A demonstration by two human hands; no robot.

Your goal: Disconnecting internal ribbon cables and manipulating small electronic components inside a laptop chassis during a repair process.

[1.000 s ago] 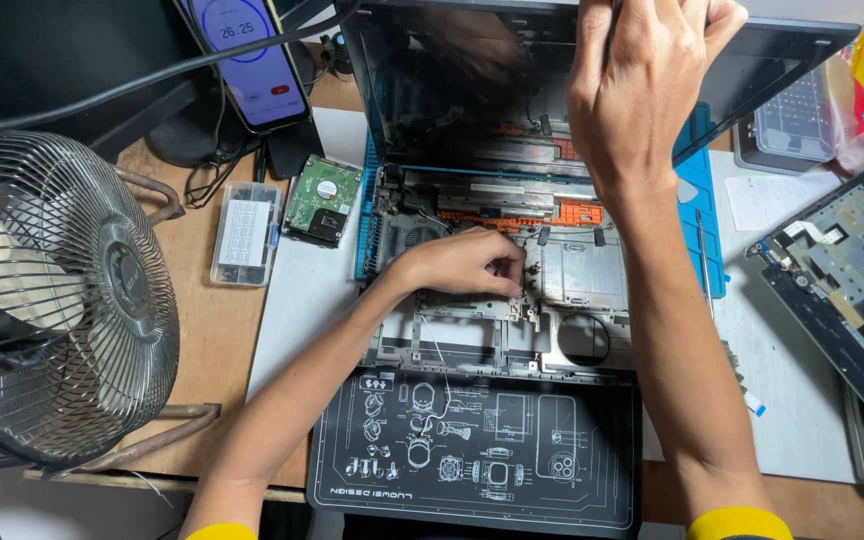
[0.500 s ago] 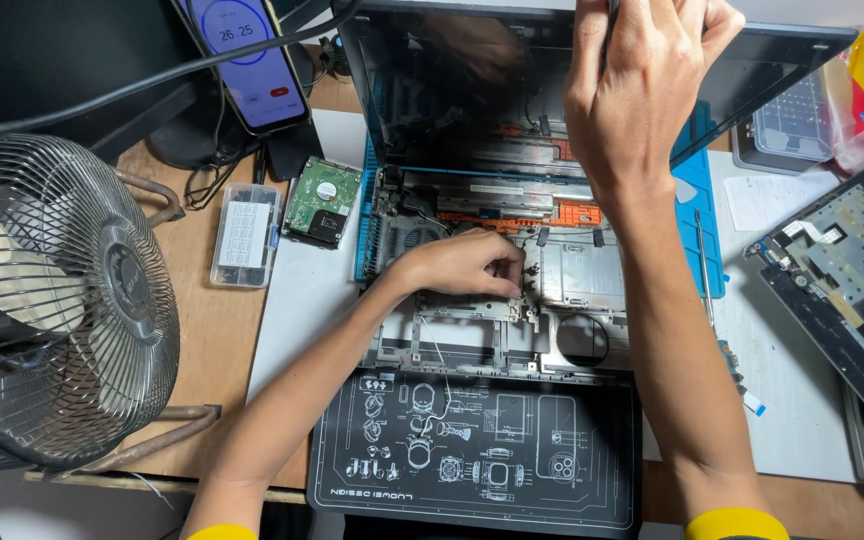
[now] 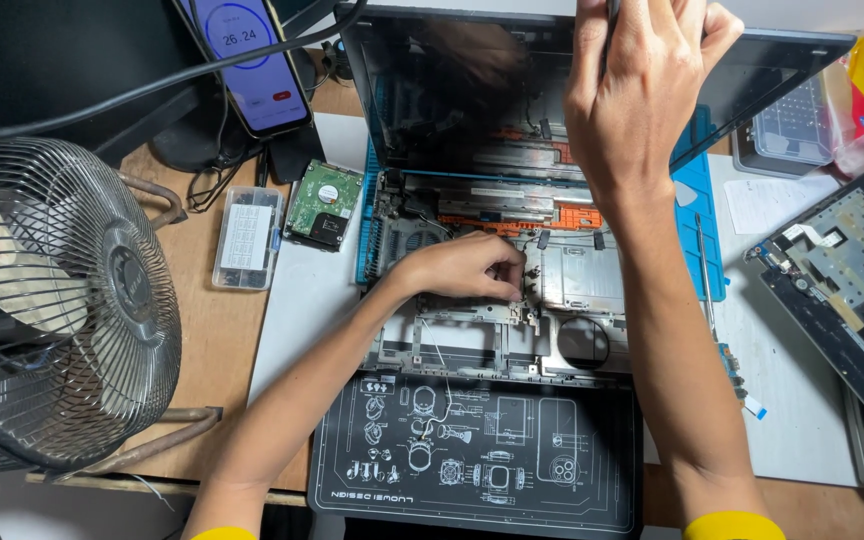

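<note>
An opened laptop chassis [image 3: 492, 345] lies on the desk with its cover off and its bare frame and orange strip showing. My left hand [image 3: 462, 265] reaches into the middle of the frame, fingertips pinched together on a small part by a metal bracket. What exactly they pinch is too small to tell. My right hand [image 3: 642, 90] is raised at the back, with its fingers curled over the top edge of the upright laptop lid [image 3: 452, 100]. A black mat with white drawings [image 3: 472, 460] lies in front of the chassis.
A wire-caged fan [image 3: 52, 300] stands at the left. A phone showing a timer [image 3: 252, 60], a hard drive [image 3: 324, 205] and a clear screw box [image 3: 246, 238] sit at the back left. At the right lie a blue mat [image 3: 697, 200], a thin screwdriver [image 3: 704, 270] and another stripped laptop base [image 3: 842, 270].
Nothing has clearly moved. Both hands stay where they were, the left in the chassis and the right on the lid.
</note>
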